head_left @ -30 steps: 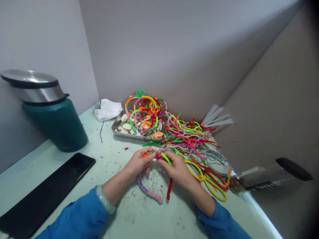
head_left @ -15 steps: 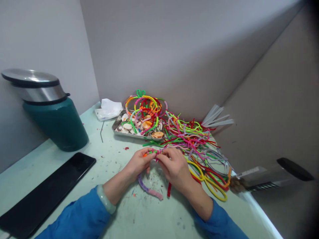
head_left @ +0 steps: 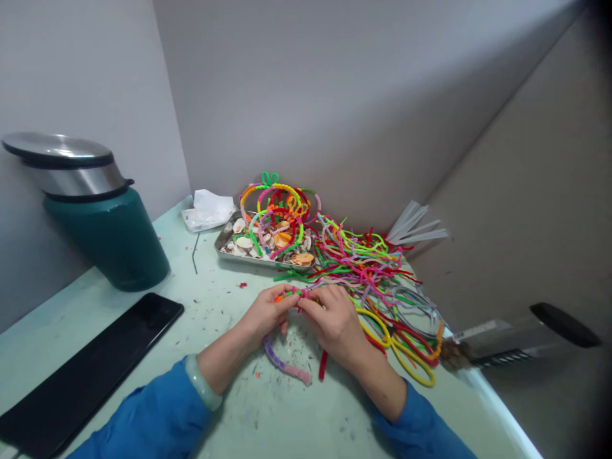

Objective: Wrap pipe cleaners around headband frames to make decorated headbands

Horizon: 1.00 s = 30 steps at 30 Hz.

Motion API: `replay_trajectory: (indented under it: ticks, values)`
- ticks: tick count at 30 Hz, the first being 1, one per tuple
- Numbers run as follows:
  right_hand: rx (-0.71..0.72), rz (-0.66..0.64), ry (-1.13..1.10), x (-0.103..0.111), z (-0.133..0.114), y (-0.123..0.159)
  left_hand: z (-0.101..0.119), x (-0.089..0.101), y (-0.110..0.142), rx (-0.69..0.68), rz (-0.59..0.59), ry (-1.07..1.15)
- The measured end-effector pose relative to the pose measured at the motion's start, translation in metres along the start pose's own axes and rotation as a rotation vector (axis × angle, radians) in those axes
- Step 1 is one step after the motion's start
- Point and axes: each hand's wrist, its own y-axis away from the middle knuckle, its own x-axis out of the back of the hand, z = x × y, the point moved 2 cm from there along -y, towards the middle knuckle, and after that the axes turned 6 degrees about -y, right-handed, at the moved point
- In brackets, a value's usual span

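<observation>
Near the middle of the table, my left hand (head_left: 268, 312) and my right hand (head_left: 337, 324) meet with fingertips almost touching. Both are closed on a curved headband (head_left: 283, 363) wrapped in fuzzy pipe cleaner. Its purple and pink end curls out below my left hand, and a red end shows under my right palm. Orange, green and pink coils lie along the top, between the fingers. My right thumb and fingers pinch at the pink coils; the fingertips hide the exact grip. My left thumb presses the band from the near side.
Behind my hands is a metal tray (head_left: 248, 260) of shells, with finished headbands (head_left: 270, 186) on it. Loose pipe cleaners (head_left: 368, 255) heap at right, beside a yellow loop (head_left: 421, 376). A green bottle (head_left: 108, 236), a black phone (head_left: 95, 370) and white packaging (head_left: 209, 210) are at left.
My right hand has shifted very slightly to the left at the pink coils, and the band's lower ends have moved a touch. My left hand keeps its hold.
</observation>
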Motion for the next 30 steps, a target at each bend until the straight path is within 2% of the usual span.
replay_trajectory:
  ticks: [9, 15, 26, 30]
  values:
    - [0.041, 0.03, 0.006, -0.0021, 0.0013, 0.0012, -0.0002, -0.0002, 0.0004, -0.017, -0.013, 0.002]
    - [-0.001, 0.09, -0.069, -0.0015, 0.0026, 0.003, 0.0006, -0.0005, 0.0003, -0.017, -0.007, -0.01]
    - [0.014, 0.048, -0.008, -0.0016, 0.0014, 0.0026, -0.001, -0.0006, 0.0014, -0.007, -0.041, 0.013]
    - [-0.022, 0.097, -0.05, -0.0019, 0.0013, 0.0043, -0.0005, -0.0009, 0.0008, -0.017, -0.045, 0.012]
